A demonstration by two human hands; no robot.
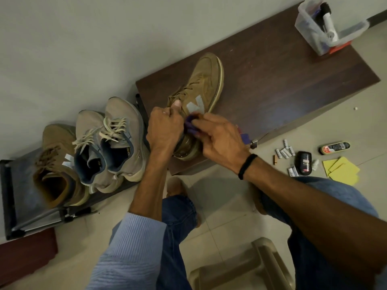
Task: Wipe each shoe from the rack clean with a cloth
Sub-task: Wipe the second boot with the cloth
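A tan suede sneaker with a grey logo lies on the dark wooden bench. My left hand grips its collar, thumb up by the laces. My right hand pinches a small purple cloth against the sneaker's side near the heel. On the black shoe rack at the left stand the matching tan sneaker and a pair of beige running shoes.
A clear plastic box of bottles stands at the bench's far end. On the tiled floor to the right lie a polish tin, a black container, small batteries and yellow cloths. A beige plastic stool is under me.
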